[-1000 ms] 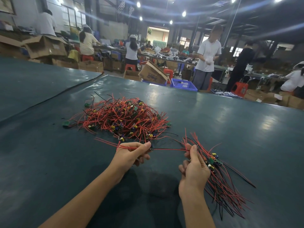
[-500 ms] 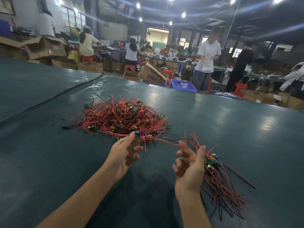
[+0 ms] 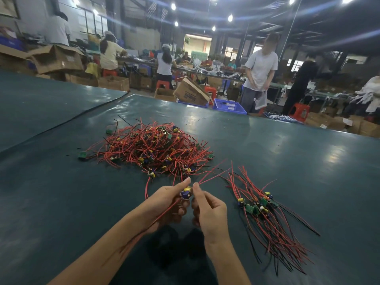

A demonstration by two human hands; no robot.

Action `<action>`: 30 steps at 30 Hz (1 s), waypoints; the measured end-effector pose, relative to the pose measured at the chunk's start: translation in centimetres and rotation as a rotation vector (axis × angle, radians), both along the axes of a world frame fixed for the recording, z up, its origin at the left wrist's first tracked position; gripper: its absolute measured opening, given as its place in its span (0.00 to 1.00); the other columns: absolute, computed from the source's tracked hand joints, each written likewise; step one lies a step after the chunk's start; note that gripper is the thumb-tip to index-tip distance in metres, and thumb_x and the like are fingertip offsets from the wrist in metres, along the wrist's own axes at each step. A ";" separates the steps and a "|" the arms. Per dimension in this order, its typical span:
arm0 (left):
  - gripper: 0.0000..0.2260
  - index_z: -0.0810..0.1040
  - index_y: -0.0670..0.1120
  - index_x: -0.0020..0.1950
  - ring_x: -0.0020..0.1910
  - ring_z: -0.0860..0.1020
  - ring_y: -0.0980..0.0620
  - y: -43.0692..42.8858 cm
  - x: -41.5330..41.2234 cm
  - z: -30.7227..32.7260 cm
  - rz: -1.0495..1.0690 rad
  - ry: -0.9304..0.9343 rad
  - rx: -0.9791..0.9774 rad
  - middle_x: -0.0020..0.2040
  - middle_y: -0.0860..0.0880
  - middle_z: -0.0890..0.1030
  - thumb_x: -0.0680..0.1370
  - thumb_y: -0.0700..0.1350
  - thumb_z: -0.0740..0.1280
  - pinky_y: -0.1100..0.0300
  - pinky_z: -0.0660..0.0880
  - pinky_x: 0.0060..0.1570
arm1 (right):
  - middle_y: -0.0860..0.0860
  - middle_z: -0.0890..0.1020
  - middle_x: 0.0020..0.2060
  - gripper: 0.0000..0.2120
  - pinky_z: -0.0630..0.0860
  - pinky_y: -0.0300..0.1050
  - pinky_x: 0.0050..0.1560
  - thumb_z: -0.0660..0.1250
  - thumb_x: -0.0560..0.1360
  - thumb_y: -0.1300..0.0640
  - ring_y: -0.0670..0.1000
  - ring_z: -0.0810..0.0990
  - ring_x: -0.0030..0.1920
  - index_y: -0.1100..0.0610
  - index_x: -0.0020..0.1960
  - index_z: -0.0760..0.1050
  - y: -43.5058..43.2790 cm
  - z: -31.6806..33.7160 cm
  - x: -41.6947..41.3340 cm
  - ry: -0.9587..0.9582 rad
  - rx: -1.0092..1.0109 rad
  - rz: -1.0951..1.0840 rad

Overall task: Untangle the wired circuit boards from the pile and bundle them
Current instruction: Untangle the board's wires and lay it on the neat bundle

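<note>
Head view: both my hands meet on one small circuit board, just in front of the tangled pile.

My left hand [image 3: 166,199] has its fingers closed around the circuit board [image 3: 186,193], a small piece with a blue and a yellow part on it, and red wires trail from it back along my left forearm. My right hand [image 3: 209,208] pinches thumb and forefinger together on a red lead at the board's top edge, and that lead runs up and right, away from the fingers. The pile [image 3: 152,147] of red-wired boards lies on the dark green table [image 3: 287,153], just beyond my hands. To my right the sorted bundle [image 3: 265,214] lies flat on the table, boards grouped together, wires fanned out toward me, apart from both hands.
</note>
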State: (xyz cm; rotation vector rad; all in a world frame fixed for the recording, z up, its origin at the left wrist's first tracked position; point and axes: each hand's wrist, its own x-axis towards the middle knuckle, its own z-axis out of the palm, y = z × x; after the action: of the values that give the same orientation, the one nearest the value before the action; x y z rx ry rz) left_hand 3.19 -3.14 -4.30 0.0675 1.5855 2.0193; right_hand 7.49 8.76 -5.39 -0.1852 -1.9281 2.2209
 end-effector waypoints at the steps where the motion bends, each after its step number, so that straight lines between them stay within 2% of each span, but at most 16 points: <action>1: 0.21 0.79 0.47 0.27 0.22 0.69 0.55 0.0 0.0 -0.1 -0.002 0.009 -0.012 0.25 0.49 0.73 0.62 0.65 0.73 0.64 0.66 0.25 | 0.57 0.77 0.31 0.17 0.73 0.55 0.39 0.70 0.73 0.44 0.55 0.73 0.35 0.56 0.35 0.84 0.1 -0.1 0.0 -0.016 -0.007 -0.005; 4: 0.19 0.79 0.48 0.27 0.22 0.71 0.55 0.0 -0.1 -0.3 0.003 0.023 0.040 0.26 0.50 0.74 0.64 0.63 0.73 0.65 0.66 0.23 | 0.51 0.74 0.26 0.13 0.67 0.40 0.28 0.72 0.73 0.49 0.48 0.70 0.26 0.56 0.35 0.84 0.4 0.0 -0.2 -0.096 -0.113 -0.034; 6: 0.16 0.78 0.48 0.28 0.23 0.72 0.55 -0.1 -0.1 -0.3 0.006 0.029 0.104 0.27 0.50 0.75 0.65 0.60 0.73 0.65 0.67 0.22 | 0.51 0.75 0.26 0.11 0.66 0.37 0.26 0.73 0.71 0.51 0.46 0.69 0.25 0.56 0.34 0.83 0.5 0.3 -0.2 -0.129 -0.230 -0.037; 10: 0.10 0.81 0.47 0.36 0.27 0.75 0.56 0.0 0.4 -0.4 -0.020 0.066 0.188 0.33 0.49 0.79 0.69 0.53 0.71 0.66 0.69 0.22 | 0.59 0.84 0.37 0.12 0.77 0.52 0.43 0.71 0.75 0.53 0.58 0.81 0.38 0.57 0.35 0.84 0.6 0.4 -0.2 -0.141 -0.281 -0.072; 13: 0.04 0.84 0.49 0.41 0.31 0.78 0.57 0.2 1.2 -0.7 -0.025 0.167 0.129 0.39 0.49 0.82 0.69 0.48 0.74 0.67 0.71 0.25 | 0.59 0.85 0.37 0.14 0.81 0.52 0.42 0.71 0.76 0.54 0.59 0.83 0.37 0.57 0.33 0.84 0.7 0.4 -0.2 -0.146 -0.305 -0.111; 15: 0.06 0.82 0.49 0.41 0.35 0.80 0.54 0.4 1.5 -0.9 -0.005 0.253 0.085 0.41 0.47 0.83 0.68 0.47 0.77 0.64 0.73 0.28 | 0.59 0.85 0.38 0.14 0.80 0.53 0.44 0.70 0.76 0.54 0.61 0.83 0.39 0.56 0.33 0.85 0.8 0.5 -0.1 -0.145 -0.301 -0.130; 17: 0.09 0.80 0.46 0.41 0.37 0.81 0.51 0.6 1.7 -0.9 0.035 0.319 0.075 0.38 0.46 0.83 0.69 0.49 0.77 0.61 0.76 0.33 | 0.58 0.86 0.37 0.12 0.82 0.53 0.42 0.70 0.76 0.53 0.59 0.84 0.38 0.55 0.35 0.85 0.6 0.6 0.1 -0.149 -0.275 -0.126; 19: 0.13 0.81 0.47 0.43 0.36 0.82 0.51 0.7 1.9 -0.7 0.077 0.389 0.040 0.37 0.47 0.83 0.69 0.55 0.75 0.60 0.76 0.33 | 0.56 0.85 0.34 0.12 0.79 0.49 0.39 0.70 0.76 0.53 0.56 0.82 0.35 0.55 0.37 0.85 0.2 0.7 0.3 -0.137 -0.243 -0.114; 22: 0.17 0.80 0.51 0.37 0.37 0.82 0.50 0.9 1.9 -0.7 0.185 0.476 -0.074 0.37 0.47 0.83 0.68 0.65 0.72 0.61 0.76 0.35 | 0.54 0.85 0.33 0.11 0.78 0.47 0.39 0.71 0.76 0.53 0.51 0.82 0.33 0.52 0.35 0.85 -0.3 0.8 0.6 -0.119 -0.180 -0.113; 25: 0.14 0.81 0.53 0.34 0.38 0.83 0.51 0.9 1.8 -0.9 0.225 0.454 -0.086 0.36 0.49 0.84 0.69 0.62 0.67 0.64 0.76 0.37 | 0.53 0.86 0.35 0.10 0.82 0.44 0.38 0.72 0.74 0.54 0.50 0.85 0.36 0.51 0.34 0.85 -0.3 0.7 0.7 -0.123 -0.170 -0.131; 28: 0.14 0.79 0.54 0.31 0.36 0.82 0.53 0.9 1.6 -1.1 0.204 0.456 -0.104 0.33 0.51 0.82 0.74 0.57 0.66 0.64 0.75 0.37 | 0.53 0.86 0.36 0.11 0.82 0.51 0.47 0.71 0.75 0.52 0.54 0.86 0.41 0.51 0.36 0.86 -0.3 0.8 0.7 -0.102 -0.145 -0.153; 30: 0.15 0.79 0.53 0.30 0.34 0.81 0.53 0.8 1.4 -1.2 0.205 0.458 -0.120 0.31 0.51 0.81 0.77 0.54 0.66 0.64 0.75 0.37 | 0.51 0.86 0.34 0.11 0.80 0.52 0.49 0.71 0.76 0.51 0.52 0.84 0.39 0.50 0.36 0.86 -0.4 0.7 0.6 -0.103 -0.136 -0.176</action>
State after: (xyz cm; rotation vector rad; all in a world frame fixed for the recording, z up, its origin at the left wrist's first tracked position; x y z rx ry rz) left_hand 4.63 -2.32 -5.54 0.3577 2.0644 2.1649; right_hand 8.11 8.41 -4.66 -0.4794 -1.7345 2.2638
